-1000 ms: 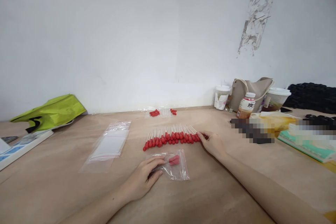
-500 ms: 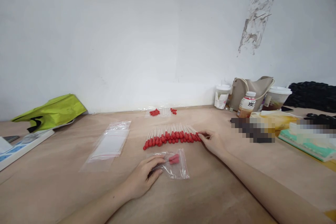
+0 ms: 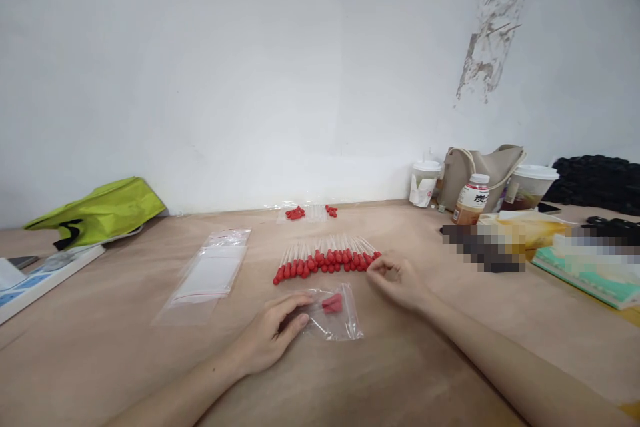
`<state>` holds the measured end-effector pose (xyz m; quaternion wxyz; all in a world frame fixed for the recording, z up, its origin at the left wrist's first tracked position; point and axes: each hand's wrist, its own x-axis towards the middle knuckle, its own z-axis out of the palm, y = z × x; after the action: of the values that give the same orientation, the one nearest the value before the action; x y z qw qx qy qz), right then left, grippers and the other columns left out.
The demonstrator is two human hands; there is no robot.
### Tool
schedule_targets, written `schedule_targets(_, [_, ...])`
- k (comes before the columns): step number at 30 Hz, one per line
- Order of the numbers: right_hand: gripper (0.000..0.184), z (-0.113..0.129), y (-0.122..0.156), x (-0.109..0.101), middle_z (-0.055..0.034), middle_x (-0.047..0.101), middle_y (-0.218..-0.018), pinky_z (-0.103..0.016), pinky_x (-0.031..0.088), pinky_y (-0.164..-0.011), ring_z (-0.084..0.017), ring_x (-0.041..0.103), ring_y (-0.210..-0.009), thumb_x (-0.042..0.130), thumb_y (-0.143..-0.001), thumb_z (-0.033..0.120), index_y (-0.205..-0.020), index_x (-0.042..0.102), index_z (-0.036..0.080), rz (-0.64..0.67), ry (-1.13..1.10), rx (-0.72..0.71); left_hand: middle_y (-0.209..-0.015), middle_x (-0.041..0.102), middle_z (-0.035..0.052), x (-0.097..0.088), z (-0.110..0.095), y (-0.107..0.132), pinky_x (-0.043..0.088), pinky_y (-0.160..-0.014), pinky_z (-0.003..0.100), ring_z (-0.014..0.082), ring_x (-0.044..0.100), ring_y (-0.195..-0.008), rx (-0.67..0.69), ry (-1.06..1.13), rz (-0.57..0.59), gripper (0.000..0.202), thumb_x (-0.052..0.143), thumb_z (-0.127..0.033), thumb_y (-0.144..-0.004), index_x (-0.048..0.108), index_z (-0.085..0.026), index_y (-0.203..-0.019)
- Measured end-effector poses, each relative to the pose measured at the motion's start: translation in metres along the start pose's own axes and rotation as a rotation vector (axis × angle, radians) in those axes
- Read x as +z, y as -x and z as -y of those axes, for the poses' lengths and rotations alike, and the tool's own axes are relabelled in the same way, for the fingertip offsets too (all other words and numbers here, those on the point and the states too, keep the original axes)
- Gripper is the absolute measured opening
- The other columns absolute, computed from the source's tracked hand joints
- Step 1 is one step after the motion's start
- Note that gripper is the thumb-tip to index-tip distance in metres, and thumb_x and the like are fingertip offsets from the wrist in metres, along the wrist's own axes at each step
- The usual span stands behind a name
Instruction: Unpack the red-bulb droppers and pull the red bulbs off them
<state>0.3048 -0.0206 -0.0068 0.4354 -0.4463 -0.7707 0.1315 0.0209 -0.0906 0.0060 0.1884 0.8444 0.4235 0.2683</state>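
My left hand (image 3: 275,337) rests on the table with thumb and fingers apart. Its fingertips touch the left side of a clear zip bag (image 3: 345,327), inside which lie a few red pieces (image 3: 332,303). Behind the bag, pale thin sticks with rounded red heads (image 3: 327,258) lie fanned in a row, heads toward me. At the right end of that row, my right hand (image 3: 397,283) has thumb and forefinger closed in a pinch. Whatever may be between those fingertips is hidden.
Flat clear zip bags (image 3: 207,273) lie to the left. Small bags with red pieces (image 3: 295,213) are by the wall. A yellow-green bag (image 3: 107,207) and power strip (image 3: 45,283) stand far left; a bottle (image 3: 471,200), cups and tissue pack (image 3: 585,270) occupy the right.
My right hand has drawn slightly left and toward me, off the rightmost red head. The left hand stays by the zip bag, nearly unmoved.
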Motion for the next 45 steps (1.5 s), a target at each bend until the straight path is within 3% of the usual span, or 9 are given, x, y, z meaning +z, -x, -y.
schedule_targets(4, [0.009, 0.021, 0.009, 0.008, 0.0001, 0.058, -0.060, -0.027, 0.037, -0.065, -0.014, 0.051, -0.066, 0.059, -0.068, 0.026, -0.063, 0.065, 0.022, 0.218, 0.047, -0.084, -0.115, 0.058, 0.0036, 0.002, 0.004, -0.002, 0.041, -0.094, 0.033, 0.0172, 0.053, -0.106, 0.029, -0.049, -0.037, 0.029, 0.040, -0.031, -0.087, 0.059, -0.023, -0.107])
schedule_targets(9, [0.015, 0.033, 0.011, 0.023, 0.0023, 0.056, -0.060, -0.026, 0.032, -0.064, -0.013, 0.047, -0.065, 0.063, -0.069, 0.039, -0.075, 0.067, 0.025, 0.287, 0.090, -0.090, -0.122, 0.054, 0.0020, 0.003, 0.007, -0.003, 0.039, -0.095, 0.036, 0.0183, 0.050, -0.110, 0.015, -0.088, 0.039, 0.036, 0.042, -0.033, -0.086, 0.047, -0.027, -0.121])
schedule_targets(16, [0.025, 0.045, 0.011, 0.030, -0.0005, 0.056, -0.075, -0.025, 0.033, -0.065, -0.015, 0.048, -0.075, 0.066, -0.064, 0.042, -0.072, 0.062, 0.019, 0.334, 0.097, -0.043, -0.131, 0.045, 0.0031, -0.001, 0.004, -0.001, 0.035, -0.099, 0.040, 0.0208, 0.043, -0.118, 0.032, -0.111, 0.143, 0.045, 0.043, -0.036, -0.085, 0.036, -0.029, -0.129])
schedule_targets(23, [0.019, 0.036, 0.018, 0.033, 0.0021, 0.056, -0.070, -0.020, 0.037, -0.054, -0.010, 0.049, -0.062, 0.067, -0.063, 0.023, -0.075, 0.053, 0.017, 0.388, -0.261, 0.071, -0.132, 0.044, -0.0004, -0.004, -0.002, -0.002, 0.031, -0.102, 0.040, 0.0185, 0.040, -0.120, 0.016, -0.122, 0.182, 0.040, 0.031, -0.036, -0.090, 0.037, -0.031, -0.129])
schedule_targets(31, [0.033, 0.017, 0.011, 0.012, 0.0017, 0.060, -0.063, -0.023, 0.044, -0.055, -0.009, 0.054, -0.053, 0.070, -0.063, 0.035, -0.086, 0.057, 0.016, 0.447, -0.789, 0.313, -0.131, 0.045, 0.0001, -0.004, 0.000, 0.005, 0.034, -0.100, 0.039, 0.0189, 0.040, -0.120, 0.073, -0.203, 0.118, 0.042, 0.039, -0.031, -0.087, 0.037, -0.030, -0.129])
schedule_targets(35, [0.033, -0.001, 0.001, -0.011, -0.0031, 0.065, -0.084, -0.024, 0.046, -0.064, -0.009, 0.059, -0.065, 0.067, -0.068, 0.036, -0.093, 0.058, 0.017, 0.406, -0.864, 0.363, -0.112, 0.059, 0.0028, -0.010, -0.009, 0.005, 0.038, -0.094, 0.041, 0.0201, 0.053, -0.105, 0.150, -0.316, 0.081, 0.035, 0.043, -0.029, -0.085, 0.050, -0.028, -0.119])
schedule_targets(39, [0.035, -0.017, -0.010, -0.032, -0.0045, 0.066, -0.086, -0.024, 0.047, -0.066, -0.010, 0.060, -0.067, 0.066, -0.068, 0.039, -0.095, 0.061, 0.017, 0.326, -0.823, 0.393, -0.092, 0.066, 0.0045, -0.014, -0.010, -0.001, 0.041, -0.088, 0.041, 0.0194, 0.058, -0.089, 0.199, -0.351, 0.019, 0.029, 0.041, -0.028, -0.086, 0.058, -0.024, -0.109])
schedule_targets(42, [0.038, -0.023, -0.018, -0.049, -0.0063, 0.066, -0.091, -0.028, 0.048, -0.069, -0.013, 0.062, -0.073, 0.065, -0.068, 0.041, -0.098, 0.060, 0.019, 0.154, -0.758, 0.357, -0.116, 0.058, 0.0042, -0.017, -0.003, -0.005, 0.037, -0.096, 0.040, 0.0205, 0.047, -0.112, 0.293, -0.291, 0.080, 0.032, 0.040, -0.027, -0.087, 0.054, -0.026, -0.116])
schedule_targets(45, [0.036, -0.023, -0.023, -0.058, -0.0071, 0.066, -0.095, -0.033, 0.049, -0.075, -0.016, 0.062, -0.080, 0.061, -0.072, 0.042, -0.101, 0.059, 0.020, -0.094, -0.613, 0.230, -0.139, 0.033, 0.0006, -0.019, -0.001, -0.007, 0.026, -0.104, 0.042, 0.0212, 0.025, -0.129, 0.316, -0.282, 0.310, 0.039, 0.036, -0.033, -0.089, 0.039, -0.030, -0.128])
